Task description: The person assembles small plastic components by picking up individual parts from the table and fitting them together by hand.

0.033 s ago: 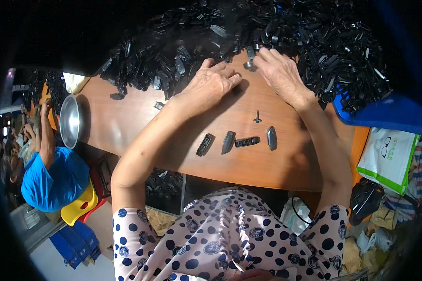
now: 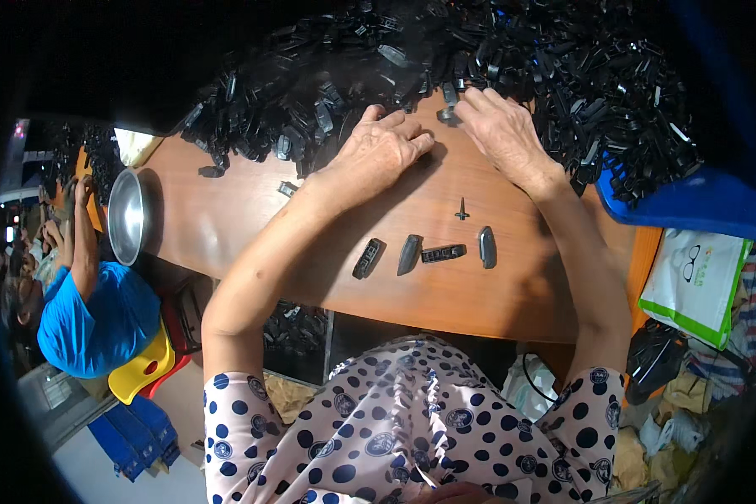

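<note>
At the edge of a big heap of black plastic parts (image 2: 596,101), both my hands work over the wooden table (image 2: 227,202). My left hand (image 2: 388,144) is closed with its fingers curled down; whatever it grips is hidden beneath it. Between the fingertips of my right hand (image 2: 504,126) is a small dark, shiny plastic piece (image 2: 448,116). Nearer to me lie a black open-backed shell (image 2: 369,258), a smooth grey-black shell (image 2: 409,254), another open-backed shell (image 2: 443,254) and an upright smooth one (image 2: 487,247). A small black cross-shaped pin (image 2: 462,210) lies above them.
A round metal bowl (image 2: 126,220) stands at the table's left end. A blue tray edge (image 2: 689,202) and a white-green bag (image 2: 693,281) are at the right. More black parts fill a container (image 2: 296,329) below the front edge. A person in blue (image 2: 101,319) sits at the left.
The dark piece at my right fingertips has turned slightly. Otherwise my hands and the parts on the table stay in nearly the same places.
</note>
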